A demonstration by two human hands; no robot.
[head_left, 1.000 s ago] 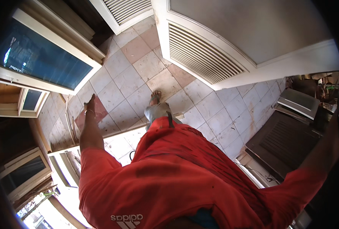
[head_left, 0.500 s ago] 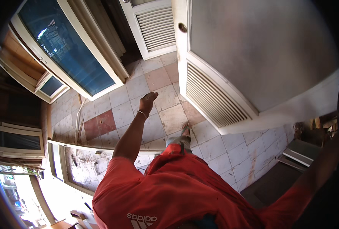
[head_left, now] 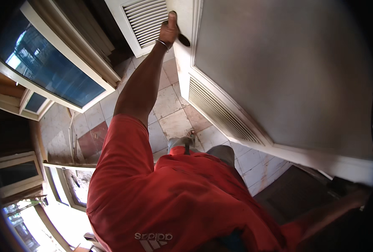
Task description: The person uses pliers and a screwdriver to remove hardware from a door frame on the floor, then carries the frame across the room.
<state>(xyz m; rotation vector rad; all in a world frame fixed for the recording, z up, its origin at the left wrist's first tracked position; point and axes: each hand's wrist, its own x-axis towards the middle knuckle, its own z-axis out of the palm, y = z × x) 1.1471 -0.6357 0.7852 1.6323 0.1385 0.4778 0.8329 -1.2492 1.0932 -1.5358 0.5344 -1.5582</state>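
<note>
My left hand (head_left: 168,33) grips the free edge of a white door (head_left: 185,21), right beside the dark round hole in its frame. The thumb points up along the edge, and part of the fingers is hidden. The door has a large grey panel (head_left: 279,71) above and a louvred vent (head_left: 220,111) below; it stands upright and slanted before me. My right arm stretches to the far right, near the door's other end. There my right hand (head_left: 358,199) sinks into the dark rim of the view, and its fingers cannot be made out.
Another louvred white door (head_left: 146,23) stands behind. Blue-glazed framed panels (head_left: 56,59) lean at the left. Thin sticks (head_left: 73,130) lie on the tiled floor (head_left: 176,124). A framed pane (head_left: 75,182) is at lower left, a dark flat panel (head_left: 293,195) at lower right.
My left hand has moved up and forward from over the floor onto the door's edge. My body is nearer the door, and my right arm sits lower at the rim.
</note>
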